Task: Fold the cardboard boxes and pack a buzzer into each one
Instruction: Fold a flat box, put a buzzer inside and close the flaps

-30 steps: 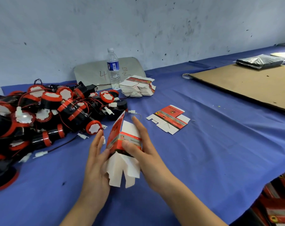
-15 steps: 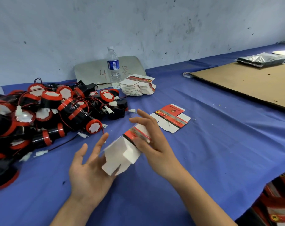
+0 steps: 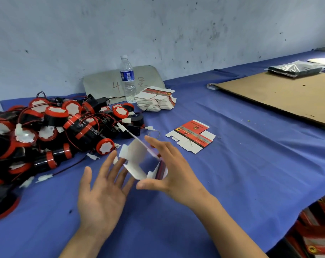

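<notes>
A half-folded red and white cardboard box (image 3: 139, 161) is in the air above the blue table, its white inside and loose flaps facing me. My right hand (image 3: 169, 170) holds it between thumb and fingers. My left hand (image 3: 102, 190) is palm up with straight spread fingers just left of the box, fingertips near its flaps. A pile of black and red buzzers (image 3: 51, 131) with wires lies at the left. A flat unfolded box (image 3: 191, 136) lies right of the hands. A stack of flat boxes (image 3: 156, 98) sits further back.
A water bottle (image 3: 127, 79) stands in front of a grey board (image 3: 105, 84) leaning on the wall. A large brown cardboard sheet (image 3: 280, 95) covers the far right, with a plastic-wrapped pack (image 3: 295, 68) behind it. Red boxes (image 3: 314, 233) show below the table's right edge.
The box has been turned over from upright, with its flaps hanging down, to its open white inside facing me. My left hand let go and opened palm up. My right hand keeps hold.
</notes>
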Tool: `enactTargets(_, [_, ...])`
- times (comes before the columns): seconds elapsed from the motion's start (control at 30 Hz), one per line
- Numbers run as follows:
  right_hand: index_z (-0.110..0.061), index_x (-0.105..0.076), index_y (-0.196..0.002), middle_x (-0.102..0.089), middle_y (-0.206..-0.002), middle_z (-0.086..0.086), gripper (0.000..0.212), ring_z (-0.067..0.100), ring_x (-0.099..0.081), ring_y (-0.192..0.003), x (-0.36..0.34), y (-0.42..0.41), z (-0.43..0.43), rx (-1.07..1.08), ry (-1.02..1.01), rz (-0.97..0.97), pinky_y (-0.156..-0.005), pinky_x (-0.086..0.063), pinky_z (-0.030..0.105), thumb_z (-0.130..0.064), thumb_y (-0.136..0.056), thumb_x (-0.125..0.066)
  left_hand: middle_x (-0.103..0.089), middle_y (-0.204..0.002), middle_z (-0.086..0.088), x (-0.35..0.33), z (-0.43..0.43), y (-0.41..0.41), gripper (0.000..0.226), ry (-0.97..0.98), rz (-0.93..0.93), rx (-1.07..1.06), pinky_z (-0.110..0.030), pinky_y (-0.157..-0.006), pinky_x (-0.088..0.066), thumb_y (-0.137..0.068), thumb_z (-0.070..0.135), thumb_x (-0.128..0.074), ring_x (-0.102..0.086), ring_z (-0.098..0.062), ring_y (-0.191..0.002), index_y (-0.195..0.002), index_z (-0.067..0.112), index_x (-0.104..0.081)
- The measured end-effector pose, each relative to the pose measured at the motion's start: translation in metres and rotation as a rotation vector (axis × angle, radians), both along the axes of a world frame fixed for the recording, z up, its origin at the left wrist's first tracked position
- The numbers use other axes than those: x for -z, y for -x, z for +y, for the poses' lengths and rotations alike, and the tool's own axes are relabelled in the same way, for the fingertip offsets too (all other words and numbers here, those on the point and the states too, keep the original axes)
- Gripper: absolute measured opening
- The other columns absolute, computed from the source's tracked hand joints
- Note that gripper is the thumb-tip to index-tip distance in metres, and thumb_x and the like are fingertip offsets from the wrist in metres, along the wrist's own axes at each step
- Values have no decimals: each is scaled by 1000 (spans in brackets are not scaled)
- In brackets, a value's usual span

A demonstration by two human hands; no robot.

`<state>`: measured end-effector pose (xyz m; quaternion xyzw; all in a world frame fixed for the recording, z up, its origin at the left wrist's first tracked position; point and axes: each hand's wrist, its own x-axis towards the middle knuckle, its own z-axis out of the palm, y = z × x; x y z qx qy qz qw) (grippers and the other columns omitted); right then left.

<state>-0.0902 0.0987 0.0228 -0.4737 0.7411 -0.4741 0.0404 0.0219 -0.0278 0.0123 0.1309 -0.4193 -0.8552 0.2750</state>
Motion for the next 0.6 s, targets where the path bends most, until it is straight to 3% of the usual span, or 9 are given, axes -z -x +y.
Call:
enactTargets(0.07, [-49,-25,-145,-37,-128,-27,94,2,-38,-124,2,-2,-3,10,25,-53,-104,-36,25,-60,-66,-75,-59,-127,-10,4,1,6,68,199,-78,-50,-34,-87,-56,-67,56,-61,-56,-27,-121,-125,21,-61])
enactTargets(0.17, [-51,-22,-145,-34,-129,-30,93,-3,-45,-110,2,-4,-4,25,55,-84,-94,-37,15,-70,-64,-65,-34,-155,4,20,3,4,125,872,-158,17,-46,-106,-40,-46,64,-85,-35,-23,-141,-151,32,-24])
enactTargets(0.23, [-56,-21,-142,-34,-133,-30,89,-9,-43,-92,0,-3,-3,20,72,-104,-84,-38,13,-75,-63,-59,-13,-160,19,31,7,0,136,1120,-183,-7,-46,-108,-37,-42,67,-86,-20,-10,-147,-147,55,0])
enactTargets(0.3, [-60,-22,-137,-36,-136,-30,82,-12,-45,-82,-1,-4,-1,-41,114,-162,-76,-38,11,-71,-65,-60,-5,-157,30,35,10,-1,135,1133,-211,-97,-32,-104,-43,-39,72,-83,-16,4,-144,-140,65,7])
enactTargets(0.37, [-48,-28,-143,-42,-136,-25,81,-13,-51,-74,-1,-5,0,-150,182,-260,-69,-41,8,-58,-71,-64,-14,-148,42,31,12,2,132,1165,-193,-208,-6,-89,-42,-43,73,-79,-22,20,-134,-140,65,10])
enactTargets(0.4, [-39,-29,-146,-45,-134,-22,81,-11,-53,-69,-1,-7,0,-204,209,-301,-65,-42,8,-51,-74,-64,-21,-142,46,29,11,2,129,1165,-185,-243,0,-82,-41,-47,69,-79,-27,22,-129,-140,64,10])
enactTargets(0.5, [-36,-38,-140,-52,-126,-21,65,4,-48,-62,-4,-8,-3,-188,271,-323,-65,-44,17,-52,-79,-53,-35,-137,40,24,8,-1,121,1129,-74,-265,-5,-94,-39,-57,68,-77,-35,11,-131,-145,58,6])
enactTargets(0.53, [-37,-42,-136,-53,-125,-20,61,9,-52,-72,-4,-7,-4,-138,302,-320,-73,-45,20,-63,-81,-48,-39,-138,35,22,7,-2,118,1112,-37,-248,-9,-100,-38,-60,69,-76,-37,5,-133,-146,57,4])
enactTargets(0.6, [-33,-51,-130,-57,-127,-14,75,11,-55,-105,-5,-2,-3,-53,334,-331,-94,-41,24,-85,-78,-33,-47,-134,26,20,6,-3,115,1083,3,-204,-14,-102,-38,-63,65,-78,-44,-3,-130,-147,55,-1])
